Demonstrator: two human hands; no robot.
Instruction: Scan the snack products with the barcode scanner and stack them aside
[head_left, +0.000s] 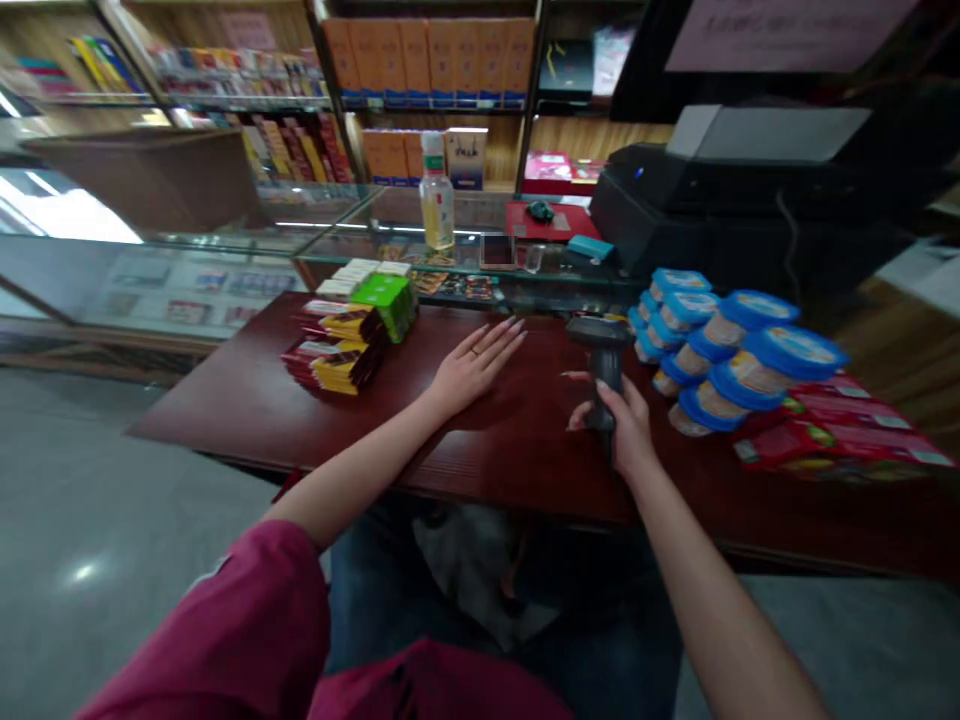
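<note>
My left hand (474, 366) lies flat on the dark red wooden desk (487, 450), fingers stretched out and holding nothing. In my right hand (628, 425) is a black barcode scanner (606, 370), gripped by its handle with the head at the top. To the left of my left hand stand stacked red-and-yellow packets (337, 350), with green packs (390, 300) and white boxes (352, 278) behind them. Right of the scanner are stacked tubs with blue lids (739, 345). Red packages (847, 430) lie beyond these tubs at the right.
Behind the desk runs a glass display counter (360, 225) bearing a bottle of pale yellow liquid (437, 200), a red mat (555, 222) and a teal box (591, 248). Black checkout equipment (720, 210) stands at the back right. A brown cardboard box (150, 180) is at the left; stocked shelves line the back.
</note>
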